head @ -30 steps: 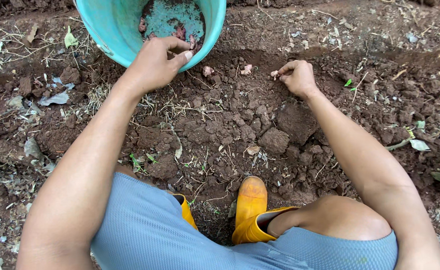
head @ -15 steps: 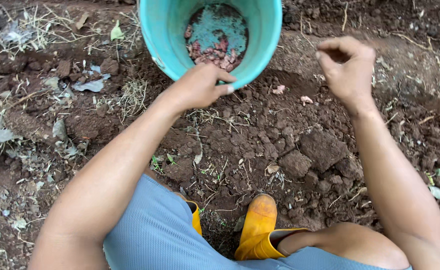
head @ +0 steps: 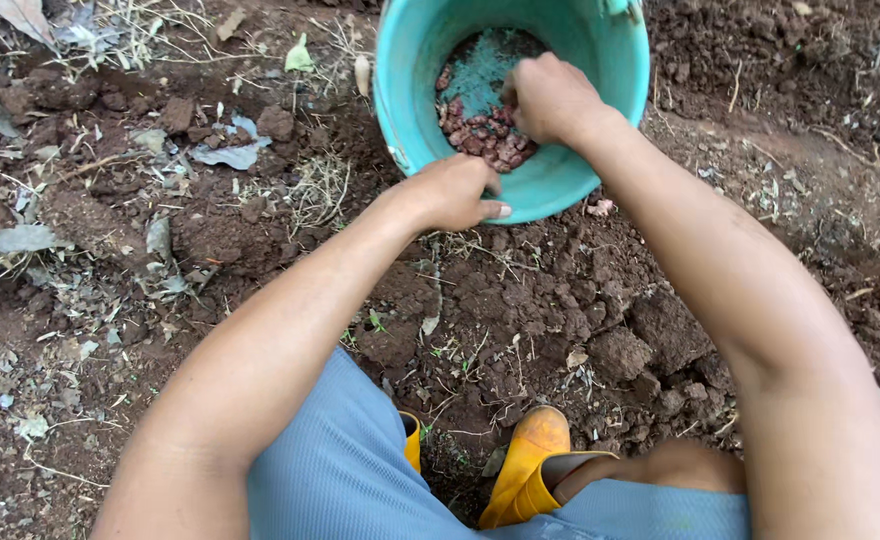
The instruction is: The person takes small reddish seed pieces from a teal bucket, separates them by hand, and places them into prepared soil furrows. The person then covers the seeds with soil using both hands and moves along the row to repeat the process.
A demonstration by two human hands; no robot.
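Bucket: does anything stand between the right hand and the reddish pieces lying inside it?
Nothing visible. The right hand is already inside the teal bucket, over the reddish pieces, though actual contact is hidden beneath it. The left hand grips the near rim and does not block the opening.

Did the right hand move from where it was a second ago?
Yes. The right hand was out on the bare soil to the right of the teal bucket; it has moved into the bucket, onto the reddish seeds.
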